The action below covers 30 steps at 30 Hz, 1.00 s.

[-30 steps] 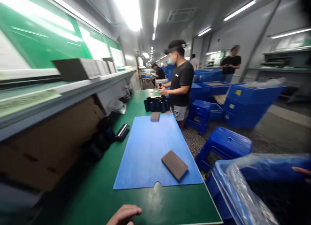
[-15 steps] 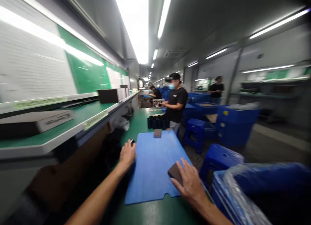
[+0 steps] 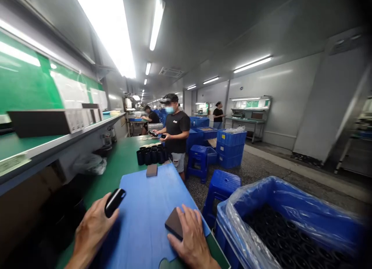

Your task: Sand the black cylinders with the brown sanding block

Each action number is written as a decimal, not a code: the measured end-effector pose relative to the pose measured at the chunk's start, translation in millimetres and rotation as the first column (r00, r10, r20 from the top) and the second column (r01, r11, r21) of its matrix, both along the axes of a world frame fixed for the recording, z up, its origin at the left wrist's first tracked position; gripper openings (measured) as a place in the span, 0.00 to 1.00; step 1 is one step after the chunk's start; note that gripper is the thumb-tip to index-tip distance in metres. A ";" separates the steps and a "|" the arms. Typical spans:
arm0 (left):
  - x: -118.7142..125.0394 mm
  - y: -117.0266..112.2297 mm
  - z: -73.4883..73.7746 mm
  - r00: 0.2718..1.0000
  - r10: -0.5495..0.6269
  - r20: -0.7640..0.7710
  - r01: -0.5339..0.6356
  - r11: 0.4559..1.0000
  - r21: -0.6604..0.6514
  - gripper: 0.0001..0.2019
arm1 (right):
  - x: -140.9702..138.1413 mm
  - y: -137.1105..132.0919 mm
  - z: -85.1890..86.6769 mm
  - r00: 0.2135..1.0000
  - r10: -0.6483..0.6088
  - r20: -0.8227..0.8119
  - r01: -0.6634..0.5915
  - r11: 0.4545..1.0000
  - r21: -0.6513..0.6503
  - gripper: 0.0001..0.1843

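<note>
My left hand (image 3: 92, 229) is closed around a black cylindrical part with a shiny stripe (image 3: 114, 202), held just above the left edge of the blue mat (image 3: 145, 218). My right hand (image 3: 190, 240) rests on a brown rectangular sanding block (image 3: 174, 224) near the mat's front right corner, fingers wrapped over it. A second brown block (image 3: 151, 170) lies at the far end of the mat. Behind it stands a cluster of several black cylinders (image 3: 151, 156) on the green bench (image 3: 122, 160).
A blue crate lined with clear plastic (image 3: 279, 222), full of black parts, stands at my right. Blue stools (image 3: 221, 185) and stacked blue crates (image 3: 231, 153) line the aisle. A co-worker in a black shirt (image 3: 176, 133) stands at the bench farther along; a shelf (image 3: 58, 139) runs along the left.
My left hand has picked the black cylinder off the bench's left side and drawn it back toward me. My right hand stays on the brown block. The view has swung right.
</note>
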State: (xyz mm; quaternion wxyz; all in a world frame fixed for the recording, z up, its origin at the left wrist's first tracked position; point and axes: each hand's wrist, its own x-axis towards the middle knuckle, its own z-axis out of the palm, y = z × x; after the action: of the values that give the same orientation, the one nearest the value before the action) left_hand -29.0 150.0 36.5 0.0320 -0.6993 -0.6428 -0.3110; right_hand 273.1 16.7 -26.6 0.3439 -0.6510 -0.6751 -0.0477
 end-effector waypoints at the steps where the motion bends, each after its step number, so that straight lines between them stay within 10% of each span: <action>1: 3.2 -22.2 -1.6 0.992 -0.032 0.120 0.035 0.999 -0.021 0.27 | -1.1 -1.9 3.6 1.000 0.014 -0.027 -0.013 1.000 0.008 0.38; 6: 34.2 -123.0 -8.8 0.891 -0.152 0.429 0.179 0.984 -0.022 0.21 | 0.8 -0.5 15.4 0.950 0.158 -0.268 -0.164 0.986 -0.002 0.31; 11: 51.4 -167.6 -22.4 0.834 -0.150 0.531 0.157 0.987 0.033 0.23 | 15.1 -14.5 34.5 0.823 0.143 -0.550 -0.185 0.982 -0.021 0.33; 13: 57.8 -175.4 -27.9 0.803 -0.134 0.580 0.142 0.989 0.033 0.28 | 15.9 -30.4 49.3 0.517 0.153 -0.843 -0.301 0.953 -0.012 0.32; 16: 69.8 -182.6 -34.2 0.745 -0.148 0.650 0.162 0.986 0.039 0.28 | 4.9 -52.9 68.0 -0.180 0.030 -0.983 -0.479 0.871 0.114 0.30; 18: 76.7 -186.2 -36.6 0.722 -0.172 0.670 0.193 0.980 0.044 0.27 | -7.5 -60.7 72.3 -0.380 -0.038 -0.924 -0.533 0.826 0.185 0.29; 30: 75.9 -187.8 -31.8 0.564 -0.244 0.789 0.371 0.928 0.022 0.28 | -43.6 -54.4 49.6 -0.436 -0.096 -0.895 -0.629 0.744 0.227 0.27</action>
State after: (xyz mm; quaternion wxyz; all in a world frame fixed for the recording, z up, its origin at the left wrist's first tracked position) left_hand 46.9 -37.9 4.7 -0.3559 -0.5959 -0.4811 -0.5355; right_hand 229.5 -37.7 23.0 0.5717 -0.2414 -0.2404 0.7464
